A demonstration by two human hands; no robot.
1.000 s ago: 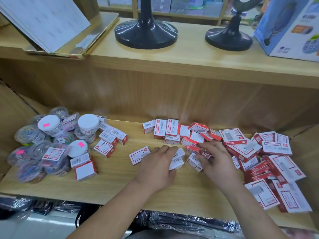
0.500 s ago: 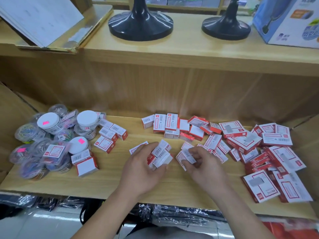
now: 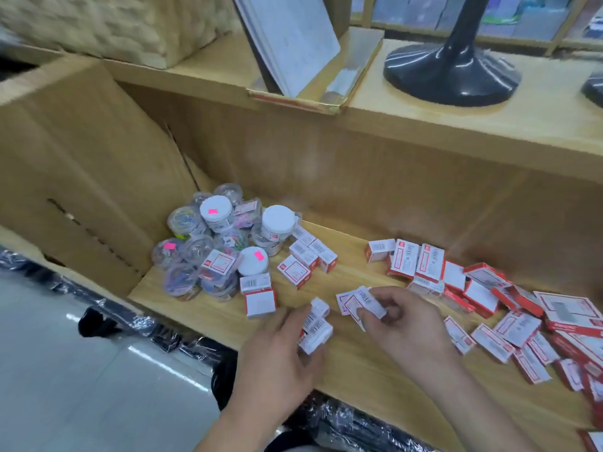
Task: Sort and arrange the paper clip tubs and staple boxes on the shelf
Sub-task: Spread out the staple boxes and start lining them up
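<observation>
Head view: small red-and-white cardboard staple boxes (image 3: 316, 332) are held over the pale wooden shelf (image 3: 359, 380), the left hand (image 3: 277, 360) with fingers curled round a few, the right hand (image 3: 403, 324) with fingers pinched on one. Edges are best squared before stacking near the clear plastic paper clip tubs (image 3: 212, 246) at far left. Grey shop floor (image 3: 65, 370) is seen below.

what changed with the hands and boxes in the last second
The left hand took hold of a few small staple boxes and carried them leftward toward the paper clip tubs; the right hand picked up others off the shelf. The tubs and larger boxes at right stayed put.
</observation>
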